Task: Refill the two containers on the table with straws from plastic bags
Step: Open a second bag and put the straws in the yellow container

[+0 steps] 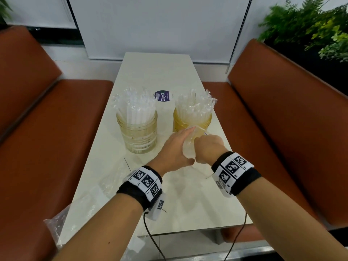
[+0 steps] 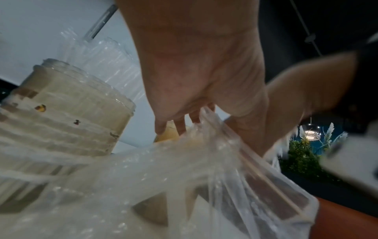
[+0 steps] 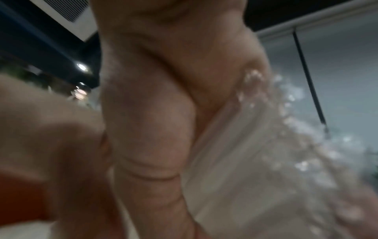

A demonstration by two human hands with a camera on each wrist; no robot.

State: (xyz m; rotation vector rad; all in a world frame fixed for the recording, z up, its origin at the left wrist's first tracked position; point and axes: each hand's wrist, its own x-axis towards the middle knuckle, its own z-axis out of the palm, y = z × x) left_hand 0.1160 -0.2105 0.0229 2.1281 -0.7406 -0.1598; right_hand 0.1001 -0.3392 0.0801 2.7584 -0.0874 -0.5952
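- Orange benches (image 1: 56, 129) flank a white table (image 1: 156, 72), and both jars (image 1: 137, 131) stand packed with straws (image 1: 134, 108).
- Head view: both hands meet just before the right jar (image 1: 192, 119), a clear bag (image 1: 188, 146) between them.
- Left hand (image 1: 174, 151), fingers straight, lies against the bag; the left wrist view shows its film (image 2: 204, 169) spreading under the fingertips (image 2: 159, 127).
- Right hand (image 1: 208, 146) is clenched on the bag; its own blurred view shows film (image 3: 235, 145) trailing from the palm.
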